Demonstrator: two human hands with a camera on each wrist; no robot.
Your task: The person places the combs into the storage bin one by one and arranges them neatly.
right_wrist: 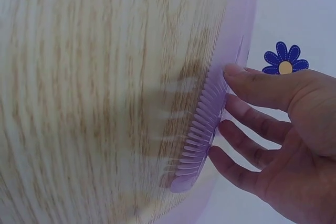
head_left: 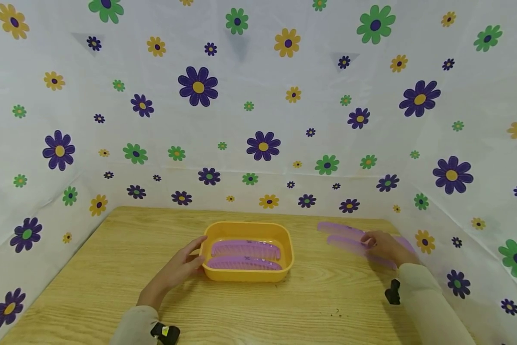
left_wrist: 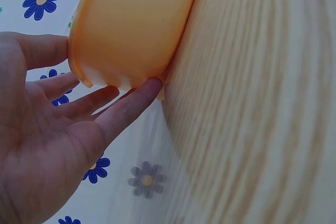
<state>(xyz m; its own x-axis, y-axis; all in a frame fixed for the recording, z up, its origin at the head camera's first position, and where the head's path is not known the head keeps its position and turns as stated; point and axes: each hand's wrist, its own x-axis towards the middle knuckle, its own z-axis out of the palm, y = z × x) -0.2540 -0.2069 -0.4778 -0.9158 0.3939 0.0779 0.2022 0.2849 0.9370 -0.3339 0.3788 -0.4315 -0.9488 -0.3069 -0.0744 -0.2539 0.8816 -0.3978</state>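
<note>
A yellow plastic tray (head_left: 248, 275) stands mid-table with two purple combs in it, a rear comb (head_left: 245, 248) and a front comb (head_left: 243, 263). My left hand (head_left: 178, 268) touches the tray's left end with extended fingers (left_wrist: 126, 111) against its outer wall. Over to the right, my right hand (head_left: 383, 245) pinches a translucent purple comb (right_wrist: 202, 129) by its spine, thumb on one face and fingers on the other. Another purple comb (head_left: 337, 227) lies just behind it, partly hidden by the hand.
The wood-grain table (head_left: 310, 306) has small dark specks (head_left: 337, 314) near its front right. A white flower-print sheet (head_left: 258, 115) closes in the back and both sides. Black wrist devices sit on both sleeves (head_left: 427, 292).
</note>
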